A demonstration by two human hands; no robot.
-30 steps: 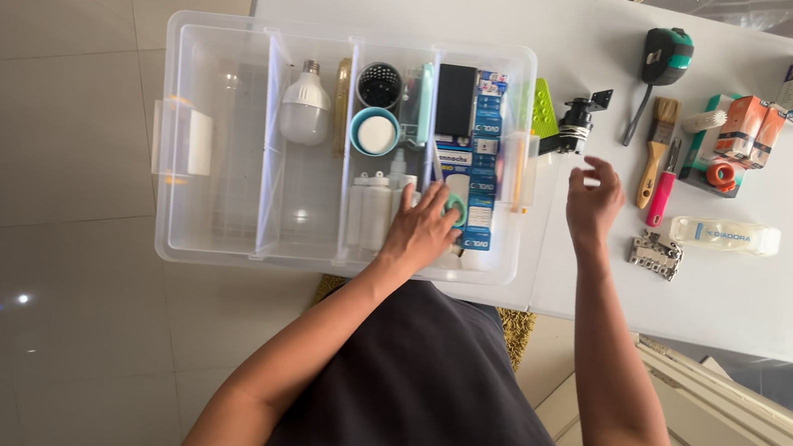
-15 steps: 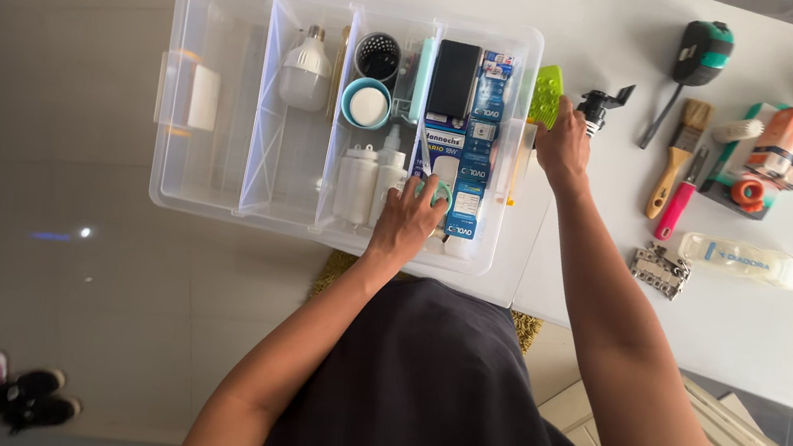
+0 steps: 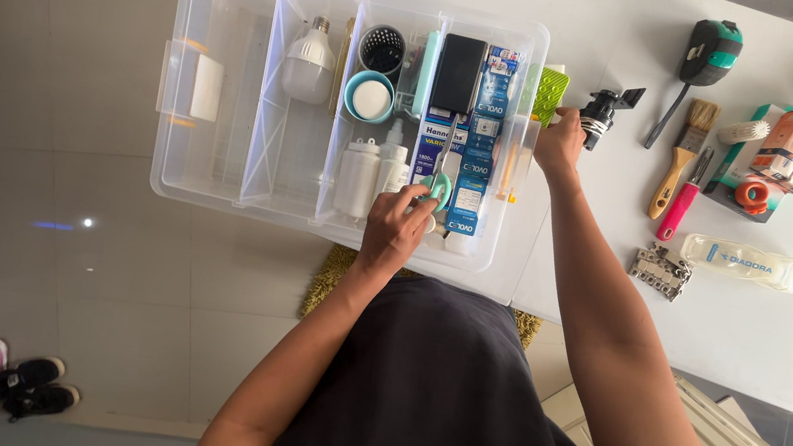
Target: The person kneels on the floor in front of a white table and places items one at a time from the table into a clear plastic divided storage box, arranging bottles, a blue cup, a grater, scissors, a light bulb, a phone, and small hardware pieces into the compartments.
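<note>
A: What's the left hand [image 3: 396, 228] got?
B: Scissors [image 3: 439, 180] w/ mint-green handles, fingers gripping them, low center of the clear box [image 3: 219, 191].
A: Right hand [image 3: 560, 142]?
B: At the box's right edge by a green thing [image 3: 551, 91]; can't tell its grip.
A: In the box?
B: White bulb [image 3: 309, 63], 2 white bottles [image 3: 370, 179], blue cartons [image 3: 481, 133].

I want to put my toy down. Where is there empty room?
The clear bin's left compartment, left of the bulb, is bare. So is the white table near its front edge, below the metal clips. The bin's right section and the table's far end are crowded.
</note>
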